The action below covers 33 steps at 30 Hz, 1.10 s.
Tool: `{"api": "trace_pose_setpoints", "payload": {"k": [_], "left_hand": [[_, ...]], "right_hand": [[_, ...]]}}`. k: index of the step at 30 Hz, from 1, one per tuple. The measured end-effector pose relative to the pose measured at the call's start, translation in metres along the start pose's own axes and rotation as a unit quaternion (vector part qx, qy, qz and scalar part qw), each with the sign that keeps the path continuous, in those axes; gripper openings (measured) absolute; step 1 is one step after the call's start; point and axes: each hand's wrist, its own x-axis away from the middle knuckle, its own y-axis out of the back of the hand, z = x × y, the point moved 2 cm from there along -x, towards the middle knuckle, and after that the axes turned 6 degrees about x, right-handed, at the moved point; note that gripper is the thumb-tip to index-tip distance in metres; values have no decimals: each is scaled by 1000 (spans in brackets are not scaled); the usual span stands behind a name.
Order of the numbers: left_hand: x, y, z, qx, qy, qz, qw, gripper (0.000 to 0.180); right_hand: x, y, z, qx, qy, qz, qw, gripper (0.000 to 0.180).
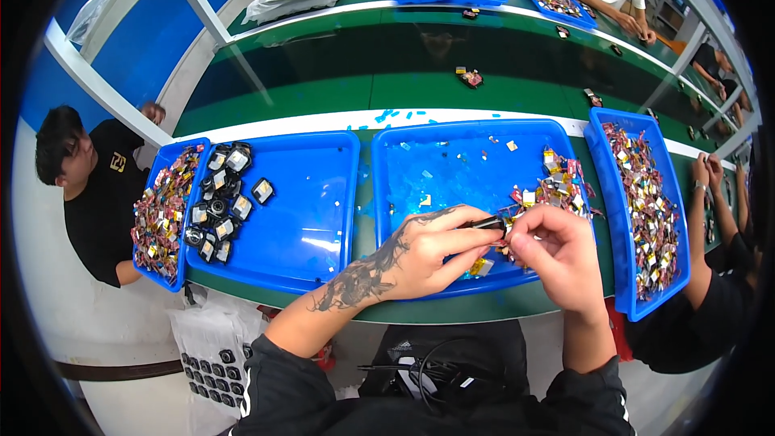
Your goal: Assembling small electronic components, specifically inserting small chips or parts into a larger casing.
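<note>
Over the right of the two middle blue trays point(420, 169), my left hand point(432, 250) has its fingers closed on a small black casing point(489, 224). My right hand point(561, 254) meets it there, thumb and forefinger pinched at the casing's right end; what those fingertips grip is too small to make out. Under and beyond my right hand lies a heap of small parts with red wires and silvery-yellow pieces point(557, 182). Blue film scraps and a few loose bits are spread over that tray's floor. Several black square casings point(218, 206) sit in the tray to the left point(315, 202).
Long blue bins of wired parts stand at far left point(168, 210) and right point(646, 218). Beyond a white ledge runs a green conveyor point(323, 73) carrying scattered parts. Co-workers sit at left point(97, 194), right and across. A bag of black casings point(214, 355) is below left.
</note>
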Motion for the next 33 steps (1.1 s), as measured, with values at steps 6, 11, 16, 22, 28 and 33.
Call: {"api": "trace_pose_setpoints", "payload": {"k": [6,11,16,22,28,33], "left_hand": [[0,1,5,141,138,13,980,18],[4,0,13,223,247,32,942,18],[3,2,12,185,256,63,947,17],[2,-3,11,326,284,9,902,26],[1,-1,12,375,277,-35,884,39],[4,-5,13,388,277,-62,877,37]], "right_hand": [[3,-10,-16,-70,-20,-29,997,8],[1,-14,-17,0,-7,-50,999,8],[0,-15,-20,12,-23,-22,999,7],[2,-31,-20,-83,23,-135,987,24],[1,-42,-36,29,94,-235,967,28],[0,-48,-42,115,164,-284,938,29]]}}
